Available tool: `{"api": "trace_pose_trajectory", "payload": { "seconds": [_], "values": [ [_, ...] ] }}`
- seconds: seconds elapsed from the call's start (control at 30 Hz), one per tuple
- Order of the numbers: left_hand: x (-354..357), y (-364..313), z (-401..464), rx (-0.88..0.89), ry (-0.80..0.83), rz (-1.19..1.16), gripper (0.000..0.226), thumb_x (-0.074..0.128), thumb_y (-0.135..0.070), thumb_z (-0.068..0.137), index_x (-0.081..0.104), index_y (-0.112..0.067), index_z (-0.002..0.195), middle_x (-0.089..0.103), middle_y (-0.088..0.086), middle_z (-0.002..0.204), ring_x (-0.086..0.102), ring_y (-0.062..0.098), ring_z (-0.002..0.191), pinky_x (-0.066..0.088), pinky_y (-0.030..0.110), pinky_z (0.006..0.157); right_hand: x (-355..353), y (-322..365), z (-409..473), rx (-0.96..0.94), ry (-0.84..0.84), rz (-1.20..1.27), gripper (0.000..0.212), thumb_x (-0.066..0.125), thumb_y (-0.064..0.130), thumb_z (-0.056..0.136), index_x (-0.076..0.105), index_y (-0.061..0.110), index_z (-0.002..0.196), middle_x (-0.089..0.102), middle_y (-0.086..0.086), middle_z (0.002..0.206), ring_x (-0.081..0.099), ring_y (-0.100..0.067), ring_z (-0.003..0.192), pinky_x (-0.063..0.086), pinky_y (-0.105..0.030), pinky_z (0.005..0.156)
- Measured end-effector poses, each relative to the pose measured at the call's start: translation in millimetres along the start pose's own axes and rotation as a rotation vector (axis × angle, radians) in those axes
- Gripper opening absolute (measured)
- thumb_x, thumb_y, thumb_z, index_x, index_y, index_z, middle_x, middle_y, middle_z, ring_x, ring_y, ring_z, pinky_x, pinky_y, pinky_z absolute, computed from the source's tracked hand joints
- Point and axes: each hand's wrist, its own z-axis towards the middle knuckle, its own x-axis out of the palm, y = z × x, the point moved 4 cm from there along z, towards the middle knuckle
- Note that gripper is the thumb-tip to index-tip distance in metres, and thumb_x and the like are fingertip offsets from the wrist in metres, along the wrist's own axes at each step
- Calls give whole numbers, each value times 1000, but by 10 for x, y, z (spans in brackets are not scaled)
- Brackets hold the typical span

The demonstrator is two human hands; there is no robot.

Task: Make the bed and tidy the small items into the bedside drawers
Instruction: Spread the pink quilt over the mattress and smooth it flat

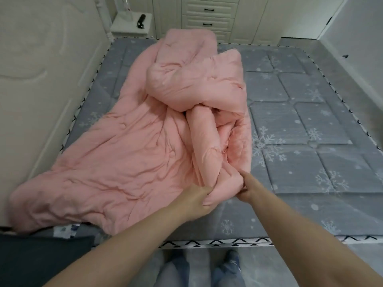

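Observation:
A pink quilt (128, 154) lies crumpled along the left half of the bed, bunched and folded over itself in the middle. The mattress (300, 125) is grey with white snowflakes. My left hand (196, 196) grips a near fold of the quilt close to the bed's front edge. My right hand (247, 186) pinches the same bunched corner from the right side. Both hands are closed on the fabric, a hand's width apart.
A white bedside table (132, 25) stands beyond the far left corner with a dark small item (141, 21) on top. White drawers (209, 16) are behind the bed. The cream headboard (41, 65) runs along the left. My feet stand at the front edge.

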Motion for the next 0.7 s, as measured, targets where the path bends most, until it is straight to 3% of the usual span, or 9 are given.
{"api": "trace_pose_trajectory", "payload": {
  "seconds": [0.03,0.13,0.17,0.2,0.27,0.37,0.47,0.53,0.7],
  "values": [
    [26,-15,-1,-1,17,-7,25,59,-39,87,50,-20,73,67,9,75,65,28,73,44,32,58,-64,41,94,-3,-8,-59,32,53,24,97,60,6,122,71,-10,104,65,-26,101,54,-36,89],
    [199,-139,70,-36,51,17,21,62,-34,85,64,-16,95,72,8,94,66,26,86,44,30,66,3,-10,104,-48,25,-193,37,40,20,99,53,17,133,72,-5,80,60,-24,83,54,-34,73],
    [267,-186,112,-62,64,32,23,63,-32,84,65,-15,99,72,8,97,66,27,88,45,31,68,-87,-4,169,-110,-61,-235,35,41,25,97,58,22,128,71,-5,88,61,-26,87,53,-36,77],
    [331,-210,134,-97,81,43,23,64,-30,82,65,-14,98,72,8,97,65,27,88,43,31,68,-222,24,231,-144,-163,-270,34,44,30,94,62,24,122,70,-4,104,61,-27,97,52,-37,85],
    [518,-229,165,-201,108,46,11,65,-24,78,62,-14,83,69,8,86,62,26,81,35,29,62,-521,12,633,-8,-144,-250,35,49,35,91,63,17,118,66,-5,122,61,-26,104,52,-36,83],
    [864,-232,174,-398,78,16,13,65,-28,81,64,-16,75,67,5,80,61,24,80,34,27,62,-958,203,905,43,-76,-254,52,59,47,80,62,18,124,69,-3,114,65,-23,99,54,-32,70],
    [1117,-317,195,-534,-51,-31,21,66,-33,83,70,-14,89,66,3,84,60,19,82,38,26,67,-1144,323,845,46,-26,-243,56,67,58,73,63,21,115,67,2,111,63,-22,100,54,-38,88],
    [1238,-429,206,-570,-105,-89,15,67,-31,83,69,-16,84,59,-2,79,54,15,77,33,24,64,-1201,415,729,31,-25,-284,66,67,66,65,64,24,116,67,3,112,63,-23,102,51,-41,95],
    [1403,-672,100,-626,-195,-145,18,63,-27,86,51,-22,73,55,-4,78,51,17,77,32,26,62,-1266,517,453,-61,1,-293,49,52,44,86,58,17,125,63,-3,118,59,-29,110,51,-50,96]
  ]
}}
